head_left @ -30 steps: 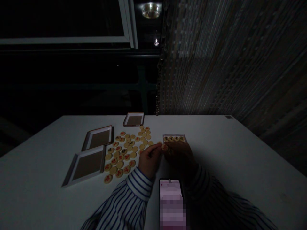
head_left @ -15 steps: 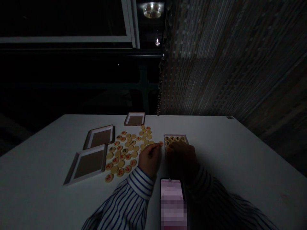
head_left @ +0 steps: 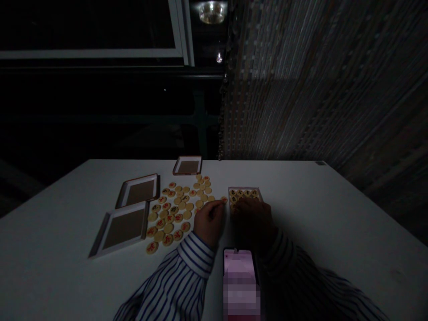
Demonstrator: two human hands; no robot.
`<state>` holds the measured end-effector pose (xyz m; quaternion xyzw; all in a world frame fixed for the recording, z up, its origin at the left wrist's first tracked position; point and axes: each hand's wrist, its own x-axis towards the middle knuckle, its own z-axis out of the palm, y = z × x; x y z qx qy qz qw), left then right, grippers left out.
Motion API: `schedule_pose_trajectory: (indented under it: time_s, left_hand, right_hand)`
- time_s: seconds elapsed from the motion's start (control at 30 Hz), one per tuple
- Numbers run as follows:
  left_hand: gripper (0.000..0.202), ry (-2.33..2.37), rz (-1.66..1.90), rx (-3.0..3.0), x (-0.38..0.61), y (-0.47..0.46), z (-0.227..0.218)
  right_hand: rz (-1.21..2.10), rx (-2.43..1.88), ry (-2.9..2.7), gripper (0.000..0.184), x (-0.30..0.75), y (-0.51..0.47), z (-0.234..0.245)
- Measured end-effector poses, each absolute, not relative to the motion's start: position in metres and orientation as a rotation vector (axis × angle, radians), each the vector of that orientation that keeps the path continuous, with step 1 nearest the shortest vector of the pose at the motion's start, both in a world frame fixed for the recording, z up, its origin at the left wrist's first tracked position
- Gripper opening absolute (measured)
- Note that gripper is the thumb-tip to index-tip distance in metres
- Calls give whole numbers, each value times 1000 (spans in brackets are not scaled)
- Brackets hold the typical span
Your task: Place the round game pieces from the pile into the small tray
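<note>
Many round pale game discs (head_left: 174, 209) with red or black marks lie spread on the white table (head_left: 321, 232). My left hand (head_left: 209, 221) rests by their right edge, fingers curled, a disc (head_left: 223, 200) pinched at the fingertips. My right hand (head_left: 254, 216) is in deep shadow over the near part of a small box (head_left: 244, 193) that holds a row of discs. Its fingers bend down onto the box; whether they hold anything is hidden.
Three shallow box trays lie left of the discs: a near one (head_left: 122, 228), a middle one (head_left: 138, 191) and a small far one (head_left: 187, 165). A lit phone (head_left: 239, 267) lies near my sleeves. A beaded curtain hangs behind the table's far right.
A second ago both hands met over one disc between them. My right hand has since moved forward onto the small box; my left hand has hardly moved.
</note>
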<state>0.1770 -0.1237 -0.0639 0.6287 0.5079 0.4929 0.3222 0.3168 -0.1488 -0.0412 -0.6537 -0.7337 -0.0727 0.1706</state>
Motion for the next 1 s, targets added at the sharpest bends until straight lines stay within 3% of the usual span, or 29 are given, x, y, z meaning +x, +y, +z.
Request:
schedule_pose_trajectory:
  time_s: [1.0]
  left_hand:
    - [16,1306,1321,1644,178,-125,-63]
  right_hand:
    - [-193,-1900,-2104,17,315,-151,-36]
